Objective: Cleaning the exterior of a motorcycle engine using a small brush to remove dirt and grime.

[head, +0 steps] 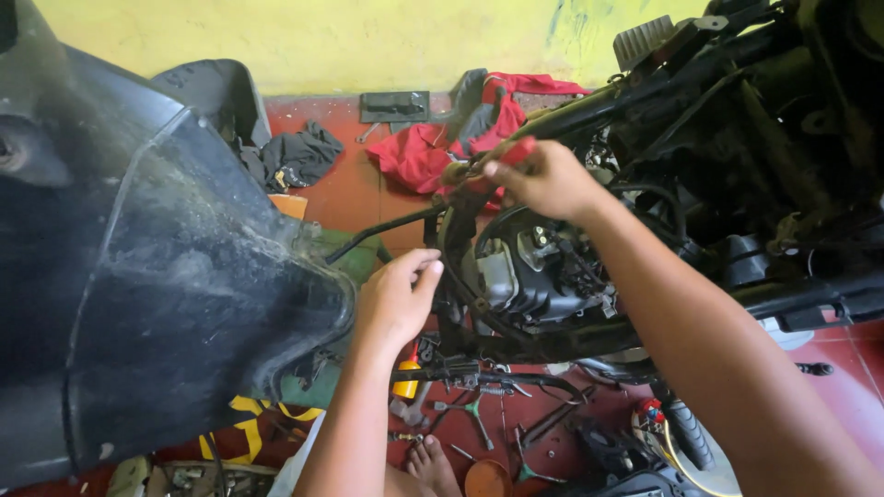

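Note:
My right hand (543, 179) grips a red-handled tool (505, 158) over the top of a stripped motorcycle frame (737, 138). Its tip is hidden among the cables. My left hand (398, 296) reaches in beside the engine (534, 271), fingers curled against a black hose (456, 267) at the engine's left edge. A large black plastic body panel (157, 276) fills the left side, right next to my left hand.
A red cloth (433, 147) and dark rags (295, 156) lie on the red floor by the yellow wall. Hand tools (474, 414), a small yellow can (407, 382) and loose parts are scattered on the floor below the engine. My bare foot (433, 465) shows at the bottom.

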